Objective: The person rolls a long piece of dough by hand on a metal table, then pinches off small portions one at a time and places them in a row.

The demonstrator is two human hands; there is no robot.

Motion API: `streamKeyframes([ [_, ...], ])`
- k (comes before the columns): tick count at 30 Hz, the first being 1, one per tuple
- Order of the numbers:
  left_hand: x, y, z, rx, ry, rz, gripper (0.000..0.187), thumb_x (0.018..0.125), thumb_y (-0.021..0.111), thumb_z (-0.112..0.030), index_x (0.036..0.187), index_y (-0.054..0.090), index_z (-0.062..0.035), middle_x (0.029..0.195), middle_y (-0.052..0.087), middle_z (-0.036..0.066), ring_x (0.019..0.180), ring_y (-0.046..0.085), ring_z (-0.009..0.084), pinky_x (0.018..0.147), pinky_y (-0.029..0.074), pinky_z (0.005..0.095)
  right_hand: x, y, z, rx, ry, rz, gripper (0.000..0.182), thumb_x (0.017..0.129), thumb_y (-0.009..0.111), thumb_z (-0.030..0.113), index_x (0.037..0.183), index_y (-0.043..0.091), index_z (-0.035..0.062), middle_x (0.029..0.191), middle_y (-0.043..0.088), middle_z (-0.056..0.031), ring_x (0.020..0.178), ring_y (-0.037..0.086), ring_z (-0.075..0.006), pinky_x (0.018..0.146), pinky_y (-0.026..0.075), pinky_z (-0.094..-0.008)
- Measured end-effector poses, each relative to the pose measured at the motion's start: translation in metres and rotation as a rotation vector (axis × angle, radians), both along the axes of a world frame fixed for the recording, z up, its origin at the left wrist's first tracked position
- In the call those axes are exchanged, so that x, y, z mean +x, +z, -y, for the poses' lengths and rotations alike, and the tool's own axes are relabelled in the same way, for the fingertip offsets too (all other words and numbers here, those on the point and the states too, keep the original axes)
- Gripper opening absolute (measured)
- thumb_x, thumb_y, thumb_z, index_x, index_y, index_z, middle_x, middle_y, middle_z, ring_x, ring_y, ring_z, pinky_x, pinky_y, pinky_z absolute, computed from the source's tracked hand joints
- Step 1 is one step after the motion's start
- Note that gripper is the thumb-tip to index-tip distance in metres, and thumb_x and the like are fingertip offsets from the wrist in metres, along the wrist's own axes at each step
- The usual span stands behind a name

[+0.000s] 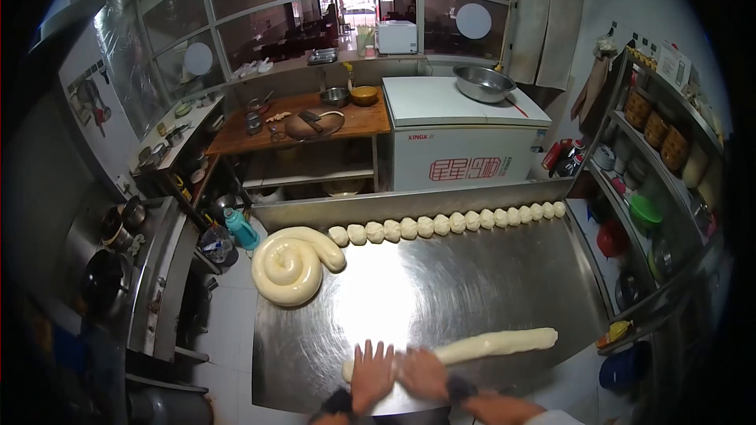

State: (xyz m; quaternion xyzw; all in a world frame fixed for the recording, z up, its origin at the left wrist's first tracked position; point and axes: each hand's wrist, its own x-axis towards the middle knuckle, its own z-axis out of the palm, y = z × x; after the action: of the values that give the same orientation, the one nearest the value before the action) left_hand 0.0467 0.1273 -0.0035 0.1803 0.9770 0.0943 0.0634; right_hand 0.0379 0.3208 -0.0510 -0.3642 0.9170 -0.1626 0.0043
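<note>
A long roll of pale dough (496, 344) lies along the near side of the steel table (472, 283). My left hand (372, 374) rests flat on its left part, fingers spread and pointing away from me. Close beside it on the right, my right hand (421, 374) presses on the same roll, its fingers slightly blurred. The roll's left end shows just left of my left hand. A thick coil of dough (287, 267) sits at the table's back left corner. From it, a row of small dough pieces (425, 227) runs along the back edge.
A raised metal edge (409, 198) borders the table's back. Beyond stand a white freezer (465, 149) with a steel bowl (484, 84) and a wooden bench (299, 122). A teal flask (241, 230) stands left, shelves (650, 165) right, a stove counter (157, 275) far left.
</note>
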Motion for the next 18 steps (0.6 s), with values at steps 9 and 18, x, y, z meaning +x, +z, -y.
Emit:
streamKeyframes([
  [9, -0.052, -0.001, 0.022, -0.024, 0.134, -0.152, 0.062, 0.097, 0.055, -0.04, 0.148, 0.052, -0.004, 0.152, 0.044, 0.031, 0.147, 0.027, 0.0545, 0.12, 0.013, 0.0677, -0.06, 0.005, 0.048, 0.068, -0.244, -0.019, 0.057, 0.103, 0.049, 0.038, 0.146, 0.05, -0.0001, 0.152, 0.05, -0.0184, 0.145, 0.04, -0.0385, 0.119, 0.026, -0.0608],
  [18, 0.089, -0.048, 0.054, 0.136, -0.071, -0.074, 0.074, 0.091, 0.063, -0.044, 0.146, 0.048, 0.0032, 0.149, 0.041, 0.038, 0.141, 0.032, 0.06, 0.117, 0.022, 0.0691, 0.085, 0.022, 0.046, 0.07, -0.064, 0.065, 0.07, 0.098, 0.056, 0.051, 0.15, 0.048, 0.0048, 0.152, 0.052, -0.0144, 0.144, 0.042, -0.037, 0.118, 0.031, -0.0573],
])
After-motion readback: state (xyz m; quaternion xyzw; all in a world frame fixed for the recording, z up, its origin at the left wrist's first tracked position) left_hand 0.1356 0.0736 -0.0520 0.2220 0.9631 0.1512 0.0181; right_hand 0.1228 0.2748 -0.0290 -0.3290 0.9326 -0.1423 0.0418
